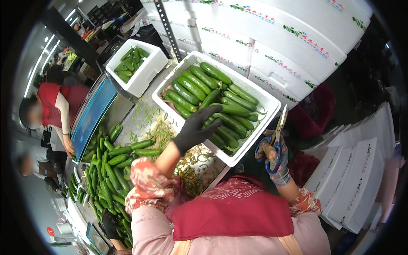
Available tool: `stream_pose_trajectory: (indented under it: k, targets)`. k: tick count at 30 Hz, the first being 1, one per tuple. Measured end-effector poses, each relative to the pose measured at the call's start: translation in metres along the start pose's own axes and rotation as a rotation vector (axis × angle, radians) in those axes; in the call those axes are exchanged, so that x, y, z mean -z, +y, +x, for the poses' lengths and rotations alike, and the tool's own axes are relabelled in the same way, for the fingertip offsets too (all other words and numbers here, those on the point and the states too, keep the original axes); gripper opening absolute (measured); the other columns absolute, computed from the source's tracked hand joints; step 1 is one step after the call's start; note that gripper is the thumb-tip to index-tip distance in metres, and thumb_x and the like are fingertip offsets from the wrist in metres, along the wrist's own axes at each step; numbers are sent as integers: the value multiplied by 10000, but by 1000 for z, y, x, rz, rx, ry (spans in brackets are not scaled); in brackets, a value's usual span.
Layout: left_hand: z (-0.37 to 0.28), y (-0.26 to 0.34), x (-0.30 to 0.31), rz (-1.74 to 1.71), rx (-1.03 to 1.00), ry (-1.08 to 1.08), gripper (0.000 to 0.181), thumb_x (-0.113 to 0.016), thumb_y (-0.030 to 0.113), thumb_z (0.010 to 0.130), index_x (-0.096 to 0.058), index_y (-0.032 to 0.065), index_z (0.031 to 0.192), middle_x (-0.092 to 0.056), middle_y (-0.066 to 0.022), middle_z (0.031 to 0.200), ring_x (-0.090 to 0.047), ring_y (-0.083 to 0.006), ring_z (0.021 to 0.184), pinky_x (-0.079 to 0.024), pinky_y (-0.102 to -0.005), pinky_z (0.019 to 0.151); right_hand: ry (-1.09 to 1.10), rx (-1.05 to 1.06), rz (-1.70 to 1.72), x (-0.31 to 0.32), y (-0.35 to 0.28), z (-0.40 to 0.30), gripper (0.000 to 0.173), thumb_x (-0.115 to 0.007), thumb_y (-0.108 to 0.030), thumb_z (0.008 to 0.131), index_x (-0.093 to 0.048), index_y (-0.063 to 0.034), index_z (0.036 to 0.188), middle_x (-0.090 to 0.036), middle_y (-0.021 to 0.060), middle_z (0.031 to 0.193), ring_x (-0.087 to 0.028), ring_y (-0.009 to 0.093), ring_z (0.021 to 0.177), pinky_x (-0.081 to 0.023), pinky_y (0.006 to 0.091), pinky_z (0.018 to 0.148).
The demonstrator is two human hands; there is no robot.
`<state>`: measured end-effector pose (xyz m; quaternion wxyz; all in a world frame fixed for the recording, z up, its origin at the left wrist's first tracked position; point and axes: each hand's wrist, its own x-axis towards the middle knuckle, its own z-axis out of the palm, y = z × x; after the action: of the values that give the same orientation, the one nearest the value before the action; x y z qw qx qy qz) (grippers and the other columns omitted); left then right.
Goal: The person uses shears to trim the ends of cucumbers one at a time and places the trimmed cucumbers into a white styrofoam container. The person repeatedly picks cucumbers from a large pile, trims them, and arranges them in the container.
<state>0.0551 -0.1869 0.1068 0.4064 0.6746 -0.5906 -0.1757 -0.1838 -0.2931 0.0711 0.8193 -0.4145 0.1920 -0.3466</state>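
My left hand [198,129], in a black glove, reaches over the near left edge of a white foam box [232,161], fingers on or just above the cucumbers [234,124] packed in it; whether it grips one is not clear. The cucumbers lie in rows, several with thin stems. To the right of the box, my right hand [274,156], in a patterned glove, holds blue-handled scissors [281,122] upright, their blades close together. Left of my left arm is a large heap of loose cucumbers [108,175]. Cut stems and withered flowers [191,169] litter the metal table [140,111].
Another foam box [143,84] of small cucumbers stands at the back left beside a blue-edged metal chute [92,118]. Stacked foam boxes [271,41] rise behind; more [347,181] stand at right. A co-worker in red [54,105] and another person's black-gloved hand [110,224] are at left.
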Motion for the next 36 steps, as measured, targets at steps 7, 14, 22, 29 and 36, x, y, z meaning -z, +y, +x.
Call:
stream_pose_trajectory:
  k: [7, 14, 22, 29, 36]
  targets:
    - [65, -34, -73, 850, -272, -50, 301, -533, 176, 718, -555, 124, 1013, -547, -100, 848, -538, -270, 833, -407, -413, 796, 64, -43, 62, 22, -4, 7, 381, -569, -87, 774, -413, 17, 1106, -511, 65, 607, -520, 148, 482, -408, 228, 430]
    - [74, -4, -33, 803, 152, -90, 303, -604, 364, 727, -533, 98, 854, -569, -132, 759, -557, -322, 668, -418, -444, 589, -38, -124, 133, 46, 1, 27, 426, -588, -203, 811, -422, 15, 1137, -543, 63, 652, -554, 165, 555, -469, 271, 535]
    - [61, -32, -40, 999, 426, -152, 673, -629, 443, 687, -378, 92, 1204, -578, -151, 865, -577, -315, 796, -410, -449, 699, -239, -176, 275, 36, 15, 41, 387, -425, -245, 902, -431, 23, 1182, -481, -26, 575, -452, 92, 549, -385, 235, 555]
    - [71, -40, -39, 858, 463, -218, 812, -672, 390, 631, -311, 93, 1296, -566, -180, 934, -566, -332, 864, -405, -454, 754, -251, -229, 256, 23, 15, 37, 353, -458, -137, 878, -420, 15, 1195, -487, -12, 623, -454, 82, 541, -375, 218, 533]
    - [65, -28, -33, 757, 326, -108, 789, -696, 311, 620, -333, 83, 1283, -573, -183, 979, -564, -346, 881, -428, -420, 778, -331, -210, 369, 27, 22, 31, 356, -443, -136, 885, -411, 3, 1212, -478, 41, 628, -421, 59, 515, -335, 162, 475]
